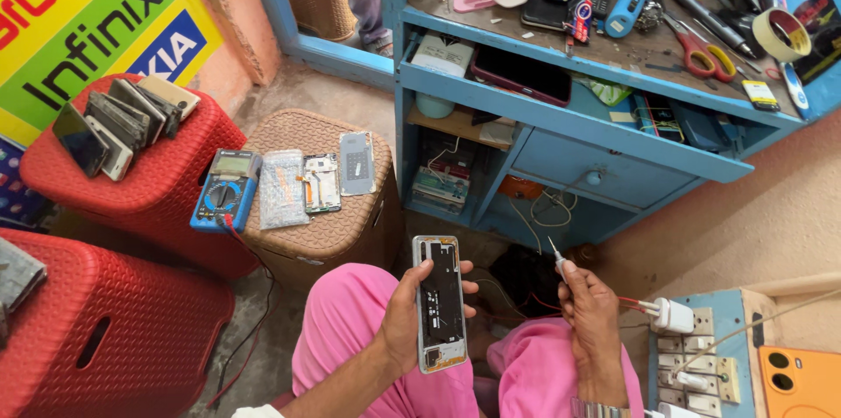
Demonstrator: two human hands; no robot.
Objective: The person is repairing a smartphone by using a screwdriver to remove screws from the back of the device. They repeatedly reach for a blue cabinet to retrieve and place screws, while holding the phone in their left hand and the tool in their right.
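Observation:
My left hand (405, 308) grips an opened phone body (439, 302), held upright over my lap with its dark inner frame facing me. My right hand (589, 306) pinches a thin metal-tipped probe (555, 251) that points up and to the left, a short gap away from the phone. A red wire runs from that hand toward a white plug (671, 315) on a switchboard (699, 357). My pink-clad knees (350, 322) are below both hands.
A brown wicker stool (337, 216) carries a blue multimeter (226, 190), a parts bag and phone pieces. A red stool (149, 181) holds stacked phones. The blue workbench (569, 94) bears scissors (705, 54), tape, tools and phones. An orange phone back (802, 381) lies at right.

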